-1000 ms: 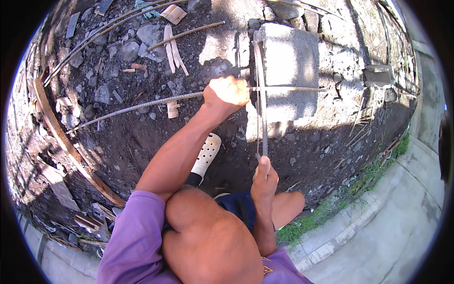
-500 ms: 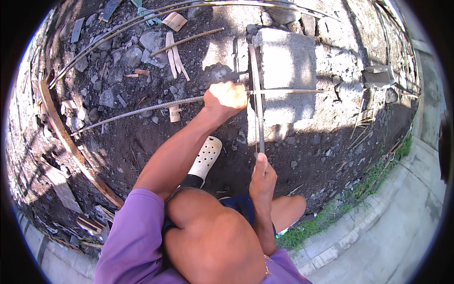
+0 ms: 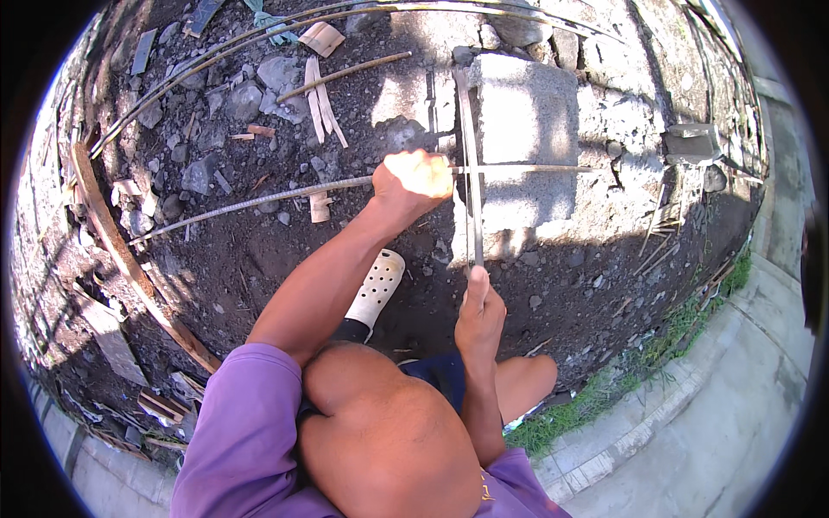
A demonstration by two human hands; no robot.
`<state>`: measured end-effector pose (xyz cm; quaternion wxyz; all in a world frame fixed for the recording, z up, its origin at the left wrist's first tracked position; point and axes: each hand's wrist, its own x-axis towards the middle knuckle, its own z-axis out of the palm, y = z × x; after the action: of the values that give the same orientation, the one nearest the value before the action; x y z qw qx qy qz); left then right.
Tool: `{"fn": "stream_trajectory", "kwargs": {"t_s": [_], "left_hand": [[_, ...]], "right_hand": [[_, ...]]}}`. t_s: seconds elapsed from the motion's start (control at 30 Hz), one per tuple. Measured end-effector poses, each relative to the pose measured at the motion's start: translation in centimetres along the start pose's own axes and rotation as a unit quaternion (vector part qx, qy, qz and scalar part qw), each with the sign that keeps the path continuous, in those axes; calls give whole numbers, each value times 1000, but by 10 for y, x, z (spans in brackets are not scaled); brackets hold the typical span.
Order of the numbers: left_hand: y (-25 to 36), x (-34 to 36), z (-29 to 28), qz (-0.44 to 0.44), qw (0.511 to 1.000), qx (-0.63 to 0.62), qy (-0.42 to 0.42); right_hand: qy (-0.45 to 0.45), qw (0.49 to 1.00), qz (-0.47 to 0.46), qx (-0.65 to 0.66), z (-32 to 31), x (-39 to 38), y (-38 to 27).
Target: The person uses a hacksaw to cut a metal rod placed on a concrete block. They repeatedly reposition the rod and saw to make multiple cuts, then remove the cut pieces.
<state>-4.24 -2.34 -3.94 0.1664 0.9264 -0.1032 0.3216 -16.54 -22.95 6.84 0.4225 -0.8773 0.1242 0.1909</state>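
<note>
My left hand (image 3: 413, 180) is closed in a fist around a ribbed steel rebar (image 3: 285, 197), just left of the block. The bar runs from the dirt at left across a pale concrete block (image 3: 531, 112), its right end over the block. In my right hand (image 3: 481, 318) is the handle end of a hacksaw (image 3: 472, 207), whose long narrow frame points away from me. It crosses the rebar at about a right angle, by the block's left edge. The frame mostly hides the blade, and the contact with the bar cannot be made out.
Long thin bars (image 3: 233, 53) curve across the far side, near a shorter rod (image 3: 345, 76). A brown wooden strip (image 3: 121, 246) lies at left among stones and wood scraps. My shoe (image 3: 380, 281) is on the dirt below the rebar. A concrete kerb (image 3: 643, 436) borders grass at right.
My right hand has pushed the hacksaw slightly forward, away from me. My left hand and the rebar stay nearly in place.
</note>
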Motion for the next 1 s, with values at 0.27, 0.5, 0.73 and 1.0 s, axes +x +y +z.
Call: {"fn": "stream_trajectory", "kwargs": {"t_s": [0.27,0.5,0.73,1.0], "left_hand": [[14,-11,4,-158,984,-23,-81],[1,-6,-1,12,1000,6,-15],[9,-13,6,-76,997,5,-35],[0,1,-1,-26,998,15,-61]], "right_hand": [[-8,998,53,-37,-14,-16,-23],[-1,1000,-17,2,-6,-7,-2],[-21,993,112,-21,-32,-50,-24],[21,1000,-1,-7,3,-4,-3]]}}
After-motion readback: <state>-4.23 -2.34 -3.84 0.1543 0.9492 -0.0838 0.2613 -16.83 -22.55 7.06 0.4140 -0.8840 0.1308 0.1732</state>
